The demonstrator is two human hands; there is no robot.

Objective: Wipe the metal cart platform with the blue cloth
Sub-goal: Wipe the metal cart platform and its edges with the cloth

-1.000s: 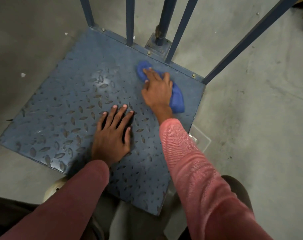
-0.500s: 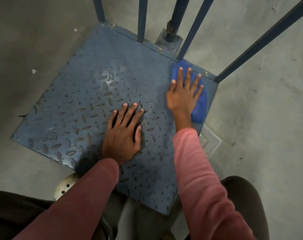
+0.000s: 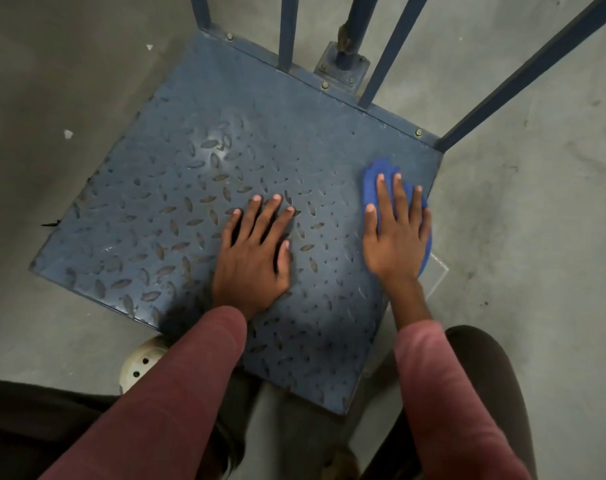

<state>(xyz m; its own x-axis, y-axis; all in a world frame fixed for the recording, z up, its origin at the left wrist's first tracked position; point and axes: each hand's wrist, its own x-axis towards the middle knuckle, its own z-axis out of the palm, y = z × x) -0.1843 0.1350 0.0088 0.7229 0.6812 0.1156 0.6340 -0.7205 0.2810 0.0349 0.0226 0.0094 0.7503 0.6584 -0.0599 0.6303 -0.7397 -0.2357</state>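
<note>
Open platform (image 3: 149, 209) left of the left hand (image 3: 251, 261); upright bars (image 3: 287, 29) along the far edge.

Rose-pink knit long sleeves (image 3: 176, 393), dark trousers (image 3: 488, 368)

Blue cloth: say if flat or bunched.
Flat: the blue cloth lies pressed on the platform under the right hand, fingers straight. Folded or single layer: cannot tell.

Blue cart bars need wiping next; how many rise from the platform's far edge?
5: a left corner bar, a second bar right of it, a round post on the bolted bracket, a slanted bar beside that, a right corner bar. Others may be out of frame.
</note>
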